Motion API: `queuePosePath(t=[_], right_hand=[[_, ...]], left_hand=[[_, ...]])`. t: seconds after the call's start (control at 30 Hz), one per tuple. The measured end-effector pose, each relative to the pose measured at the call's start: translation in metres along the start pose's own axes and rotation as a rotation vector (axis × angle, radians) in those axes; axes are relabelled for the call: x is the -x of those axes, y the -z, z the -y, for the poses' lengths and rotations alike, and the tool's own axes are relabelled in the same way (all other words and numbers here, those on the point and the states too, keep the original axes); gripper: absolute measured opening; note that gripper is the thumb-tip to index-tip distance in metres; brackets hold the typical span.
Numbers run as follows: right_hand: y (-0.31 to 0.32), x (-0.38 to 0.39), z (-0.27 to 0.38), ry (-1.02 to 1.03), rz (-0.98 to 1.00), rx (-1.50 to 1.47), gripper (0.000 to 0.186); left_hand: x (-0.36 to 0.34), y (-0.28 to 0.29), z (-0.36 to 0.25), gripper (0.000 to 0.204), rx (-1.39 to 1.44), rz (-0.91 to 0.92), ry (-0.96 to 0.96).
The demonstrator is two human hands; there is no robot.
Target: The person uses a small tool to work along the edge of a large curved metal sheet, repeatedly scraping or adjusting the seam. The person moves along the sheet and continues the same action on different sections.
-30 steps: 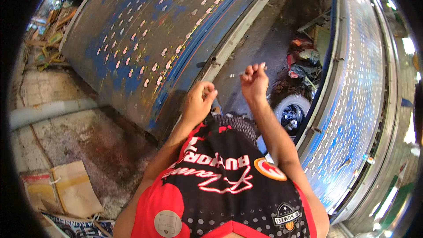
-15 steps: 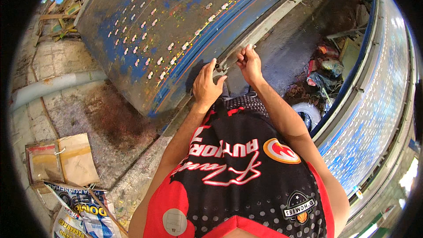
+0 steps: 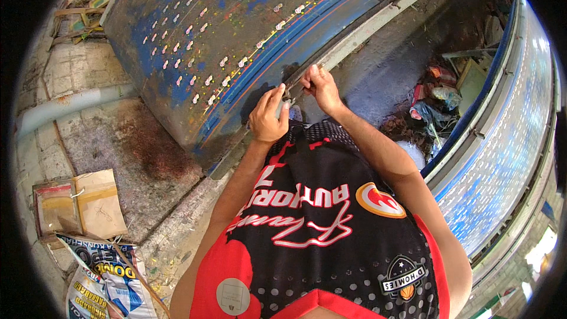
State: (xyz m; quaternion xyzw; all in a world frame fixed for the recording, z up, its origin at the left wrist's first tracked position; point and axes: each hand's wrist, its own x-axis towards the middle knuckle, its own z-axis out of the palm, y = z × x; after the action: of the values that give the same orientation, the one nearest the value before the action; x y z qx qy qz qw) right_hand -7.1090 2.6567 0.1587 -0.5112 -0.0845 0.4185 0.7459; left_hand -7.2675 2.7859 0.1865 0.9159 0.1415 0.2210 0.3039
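At the near edge of a long table, my left hand [image 3: 269,119] is closed round a small metal fitting [image 3: 287,95], with its fingers upward and its thumb on the near side. Just to the right, my right hand [image 3: 322,90] is closed in a pinch beside the fitting. Whatever its fingertips hold is too small to tell. Both hands are close to the pale metal rail [image 3: 360,34] along the table's side. The blue-stained tabletop [image 3: 177,103] carries rows of small white-and-pink printed shapes.
A second long table [image 3: 502,159] with rows of prints stands on my right. Plastic bags and scraps [image 3: 443,97] lie in the aisle between. On the left are a pale pipe [image 3: 77,105], a cardboard piece [image 3: 101,202], a printed sack [image 3: 109,277] and stacked wood [image 3: 80,15].
Both hands have shifted slightly left within the view. My right hand has come nearer to my left, and its fingers are curled more tightly.
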Motion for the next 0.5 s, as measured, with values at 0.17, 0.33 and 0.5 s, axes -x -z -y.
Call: queuePosePath(t=[0.17,0.33,0.5], right_hand=[[-0.012,0.016,0.012,0.162,0.083,0.312,0.054],[-0.015,0.012,0.014,0.222,0.062,0.551,0.047],[-0.042,0.033,0.023,0.597,0.268,0.873,0.017]], left_hand=[[-0.004,0.003,-0.005,0.042,0.057,-0.01,0.091],[-0.012,0.008,0.005,0.041,0.214,0.084,0.072],[-0.017,0.01,0.018,0.042,0.391,0.125,0.052]])
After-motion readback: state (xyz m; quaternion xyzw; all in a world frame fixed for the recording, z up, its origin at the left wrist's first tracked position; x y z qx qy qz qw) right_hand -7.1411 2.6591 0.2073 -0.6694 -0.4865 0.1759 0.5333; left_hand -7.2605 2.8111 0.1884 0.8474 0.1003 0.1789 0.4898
